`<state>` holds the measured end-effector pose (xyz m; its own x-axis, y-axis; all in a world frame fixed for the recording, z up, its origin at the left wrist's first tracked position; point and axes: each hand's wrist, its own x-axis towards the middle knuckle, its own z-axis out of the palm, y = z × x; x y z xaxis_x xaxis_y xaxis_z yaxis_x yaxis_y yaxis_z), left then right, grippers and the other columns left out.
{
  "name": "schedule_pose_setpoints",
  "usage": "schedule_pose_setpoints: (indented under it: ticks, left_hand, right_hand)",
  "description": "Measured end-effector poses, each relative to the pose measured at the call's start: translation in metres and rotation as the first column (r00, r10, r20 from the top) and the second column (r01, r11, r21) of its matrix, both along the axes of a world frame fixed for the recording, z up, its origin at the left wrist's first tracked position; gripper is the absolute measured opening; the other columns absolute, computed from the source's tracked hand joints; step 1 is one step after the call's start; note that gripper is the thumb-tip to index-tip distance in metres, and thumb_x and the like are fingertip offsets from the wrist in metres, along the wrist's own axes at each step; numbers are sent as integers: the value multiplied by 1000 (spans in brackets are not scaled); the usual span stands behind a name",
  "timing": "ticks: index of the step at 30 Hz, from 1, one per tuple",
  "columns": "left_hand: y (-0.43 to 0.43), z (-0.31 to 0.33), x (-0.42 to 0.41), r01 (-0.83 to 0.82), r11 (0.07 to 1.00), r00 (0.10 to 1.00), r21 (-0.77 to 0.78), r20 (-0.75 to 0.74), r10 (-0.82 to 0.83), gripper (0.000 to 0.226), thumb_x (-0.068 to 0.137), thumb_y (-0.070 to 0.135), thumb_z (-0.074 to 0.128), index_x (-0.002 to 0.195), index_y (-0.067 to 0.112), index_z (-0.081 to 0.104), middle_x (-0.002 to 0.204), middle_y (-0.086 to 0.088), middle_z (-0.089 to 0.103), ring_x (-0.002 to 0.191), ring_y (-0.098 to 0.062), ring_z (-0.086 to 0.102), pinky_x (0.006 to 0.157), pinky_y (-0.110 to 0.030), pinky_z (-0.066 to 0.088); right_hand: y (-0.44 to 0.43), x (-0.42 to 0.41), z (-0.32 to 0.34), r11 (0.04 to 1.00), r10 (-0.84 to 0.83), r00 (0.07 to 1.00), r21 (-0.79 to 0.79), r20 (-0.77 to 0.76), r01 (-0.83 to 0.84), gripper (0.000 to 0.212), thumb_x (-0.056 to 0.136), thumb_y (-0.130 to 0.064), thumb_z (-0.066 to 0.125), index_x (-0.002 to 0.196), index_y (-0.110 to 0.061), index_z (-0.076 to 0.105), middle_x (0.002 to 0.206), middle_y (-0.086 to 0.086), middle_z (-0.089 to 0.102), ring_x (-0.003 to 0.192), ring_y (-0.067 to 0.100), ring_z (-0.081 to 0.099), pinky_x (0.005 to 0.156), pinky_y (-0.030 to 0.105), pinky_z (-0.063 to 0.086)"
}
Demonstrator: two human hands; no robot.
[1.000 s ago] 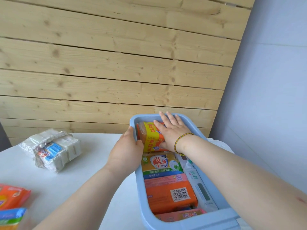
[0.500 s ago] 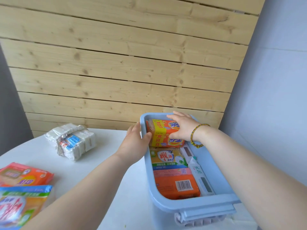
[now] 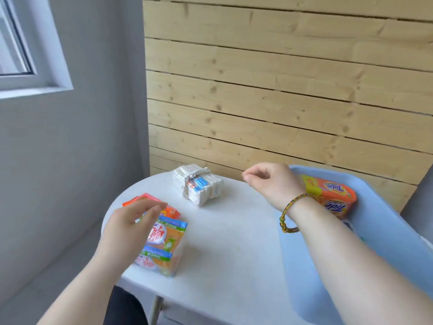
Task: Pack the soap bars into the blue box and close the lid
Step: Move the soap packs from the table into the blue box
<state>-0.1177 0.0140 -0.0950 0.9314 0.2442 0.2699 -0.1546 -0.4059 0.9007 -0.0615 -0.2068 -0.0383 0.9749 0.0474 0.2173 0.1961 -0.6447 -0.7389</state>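
Centrally, a white table (image 3: 234, 242) carries a white soap pack (image 3: 199, 184) at its far side and, at near left, an orange pack (image 3: 172, 211) just behind a blue-and-orange pack (image 3: 164, 245). The left hand (image 3: 131, 225), fingers extended and blurred, partly hides both. The right hand (image 3: 269, 184), loosely curled and empty, hangs beside the blue box (image 3: 384, 214) at right. Its forearm hides the near interior. A Tide soap pack (image 3: 332, 195) lies at the box's far end.

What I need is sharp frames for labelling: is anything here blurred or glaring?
Head view: the left hand is motion-blurred, its fingers smeared over the soap pack; the right hand and Tide bar are only slightly soft; light is even, without glare.
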Motion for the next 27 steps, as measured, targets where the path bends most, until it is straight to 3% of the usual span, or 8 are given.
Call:
schedule_pose_setpoints:
  ticks: [3,6,8,11,13,16,23,27]
  left_hand:
    - [32,-19,-5,-127,990,991,-58,-43,125,22,85,11,53,83,30,63,95,2,65,90,-14,55,76,-26,36]
    - [49,-42,-2,-105,991,981,-81,-171,90,37,84,18,56,121,24,50,126,1,52,113,-17,48,89,-30,34]
    - [52,-55,2,-88,982,962,-167,-270,40,52,84,24,57,132,21,37,138,-2,43,122,-20,44,94,-32,33]
    - [52,-70,6,-113,949,926,-294,-378,-7,52,85,32,53,134,23,35,137,-6,46,119,-22,47,90,-29,31]
    - [52,-78,7,-100,941,920,-325,-390,-37,41,87,31,50,127,24,43,116,4,60,97,-12,57,77,-18,39]
    - [53,-83,10,-72,923,929,-377,-363,-76,20,88,25,50,108,28,51,84,20,59,74,8,51,51,-7,41]
    - [58,-90,13,-44,929,936,-367,-340,-90,16,86,22,55,101,22,58,90,11,66,86,-8,61,67,-21,44]
    - [61,-87,8,19,932,946,-362,-296,-134,15,82,16,60,88,29,61,79,17,70,70,4,64,53,-7,46]
  right_hand:
    - [49,-2,-32,991,104,986,97,-131,-92,22,84,-12,61,105,-9,65,108,8,67,94,14,60,77,15,44]
    - [85,-5,-64,965,256,923,20,-287,-261,69,78,-26,70,138,-17,37,142,4,41,131,17,40,100,22,33]
    - [102,-6,-83,916,312,876,-128,-367,-380,101,69,-36,75,146,-27,12,153,-2,18,141,18,19,112,29,23]
    - [117,-9,-108,838,299,833,-289,-465,-462,120,64,-44,77,144,-36,-12,155,-4,-10,143,22,2,116,39,17]
    - [122,-9,-121,831,284,838,-316,-466,-458,121,65,-42,76,142,-38,-17,154,-6,-15,143,20,1,115,40,21]
    - [125,-6,-128,838,284,877,-346,-387,-423,112,68,-36,73,143,-37,-10,150,-4,1,137,21,18,110,37,33]
    - [128,1,-132,873,305,904,-291,-301,-391,89,71,-24,69,143,-29,16,137,4,25,126,22,35,107,32,38]
    - [124,-3,-128,899,328,909,-209,-257,-384,84,69,-21,72,138,-27,25,134,4,30,124,20,40,105,30,41]
